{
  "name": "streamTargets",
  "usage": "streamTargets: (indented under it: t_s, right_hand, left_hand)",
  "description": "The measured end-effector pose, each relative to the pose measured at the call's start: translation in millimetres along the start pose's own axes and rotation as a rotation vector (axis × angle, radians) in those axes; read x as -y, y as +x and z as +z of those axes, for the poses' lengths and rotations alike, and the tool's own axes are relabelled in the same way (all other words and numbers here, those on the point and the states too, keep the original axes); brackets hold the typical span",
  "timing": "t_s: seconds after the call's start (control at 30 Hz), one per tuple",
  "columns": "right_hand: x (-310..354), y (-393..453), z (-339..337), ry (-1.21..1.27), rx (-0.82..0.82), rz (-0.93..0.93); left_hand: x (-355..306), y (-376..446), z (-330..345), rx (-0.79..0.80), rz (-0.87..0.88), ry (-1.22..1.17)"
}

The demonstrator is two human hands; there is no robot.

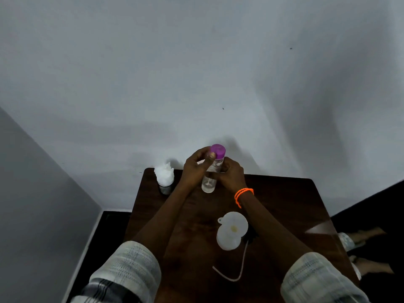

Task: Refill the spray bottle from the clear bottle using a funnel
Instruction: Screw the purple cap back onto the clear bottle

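Centrally, both hands grasp the clear bottle (210,171) upright at the far edge of the table (284,204): left hand (195,166) curled near its purple cap (218,151), right hand (231,174) wrapped round the body. Nearer, the white funnel (233,225) sits in the spray bottle (227,239).

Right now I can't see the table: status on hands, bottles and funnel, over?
Both hands grip the clear bottle, left hand, right hand. Purple cap still on. Funnel seated in spray bottle. Nothing in the way.
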State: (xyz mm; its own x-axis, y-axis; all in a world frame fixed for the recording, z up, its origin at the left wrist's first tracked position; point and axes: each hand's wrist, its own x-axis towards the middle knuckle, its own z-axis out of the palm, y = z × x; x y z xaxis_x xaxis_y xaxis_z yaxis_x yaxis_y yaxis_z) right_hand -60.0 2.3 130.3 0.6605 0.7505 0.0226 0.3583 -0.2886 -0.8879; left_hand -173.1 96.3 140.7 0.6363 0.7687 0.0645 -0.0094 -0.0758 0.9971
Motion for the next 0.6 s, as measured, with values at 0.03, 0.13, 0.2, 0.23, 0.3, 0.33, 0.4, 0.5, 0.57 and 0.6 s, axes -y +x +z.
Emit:
streamTargets:
  t_s: [0.03,0.13,0.2,0.23,0.3,0.33,0.4,0.5,0.57,0.6]
  right_hand:
    - [-4,5,5,-0.016,0.000,0.008]
    - [-20,18,20,-0.056,0.009,0.038]
    - [-33,26,33,-0.081,0.015,0.067]
    - [-39,30,40,-0.085,0.019,0.079]
    - [-50,35,53,-0.074,0.023,0.104]
    - [-56,38,58,-0.076,0.027,0.116]
    - [-68,43,68,-0.105,0.038,0.134]
    - [-75,49,74,-0.111,0.037,0.161]
    - [-77,53,76,-0.110,0.046,0.176]
    - [-76,54,77,-0.117,0.045,0.182]
  left_hand:
    - [14,1,-2,-0.027,-0.068,0.016]
    - [66,4,-8,-0.042,-0.195,0.091]
    - [89,2,-11,0.010,-0.210,0.156]
    - [98,1,-12,0.030,-0.210,0.173]
    - [110,1,-13,0.046,-0.213,0.154]
    - [117,3,-14,0.051,-0.223,0.140]
    - [131,7,-14,0.053,-0.236,0.132]
    - [144,12,-13,0.034,-0.248,0.132]
    - [152,15,-12,0.028,-0.248,0.116]
    - [155,16,-12,0.025,-0.243,0.099]
